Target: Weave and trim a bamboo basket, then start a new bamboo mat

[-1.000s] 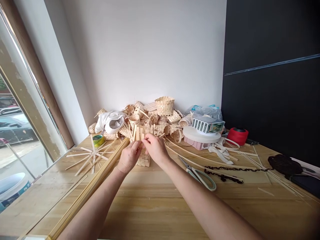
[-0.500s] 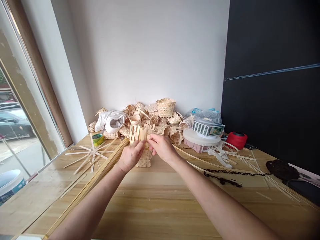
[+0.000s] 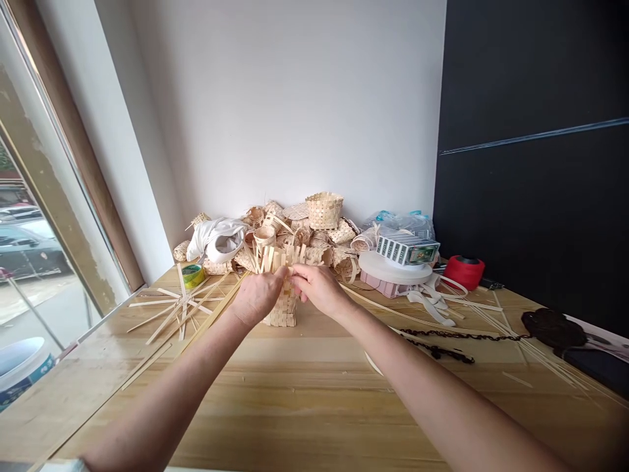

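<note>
On the surface (image 3: 295,419), before a heap of basketwork (image 3: 265,238), we had the woven basket (image 3: 282,316) upright, our left hand (image 3: 260,294) and right hand (image 3: 322,288) at its near side, fingers (image 3: 302,283) pinched closed on a mostly hidden strip (image 3: 289,269)

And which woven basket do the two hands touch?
The nearest basket, upright, with loose strips rising from its top; left hand and right hand meet there. The other baskets sit behind, untouched.

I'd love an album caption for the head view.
Left hand and right hand at a basket with upright strips, woven pieces piled behind.
</note>
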